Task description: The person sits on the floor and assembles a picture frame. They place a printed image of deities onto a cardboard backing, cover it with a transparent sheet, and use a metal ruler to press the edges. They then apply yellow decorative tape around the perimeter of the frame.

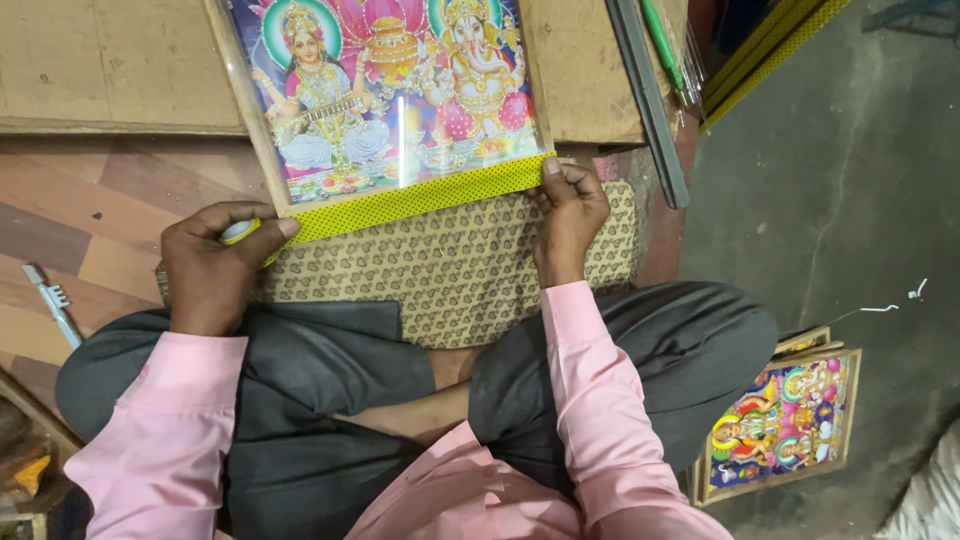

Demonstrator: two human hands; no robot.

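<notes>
A framed colourful picture (390,90) with a wooden frame lies in front of me, partly on a patterned cushion (450,270). A strip of yellow dotted tape (420,198) runs along the frame's near edge. My left hand (215,265) grips a roll of that yellow tape (240,232) at the strip's left end. At the strip's right end, the fingers of my right hand (570,215) press the tape onto the frame's corner. I sit cross-legged in dark trousers and pink sleeves.
A wooden board (110,65) lies behind the frame. Long grey and green strips (650,90) and yellow dotted mouldings (770,45) lie to the right. Another framed picture (785,420) leans on the grey floor at my right. A small white tool (52,300) rests at left.
</notes>
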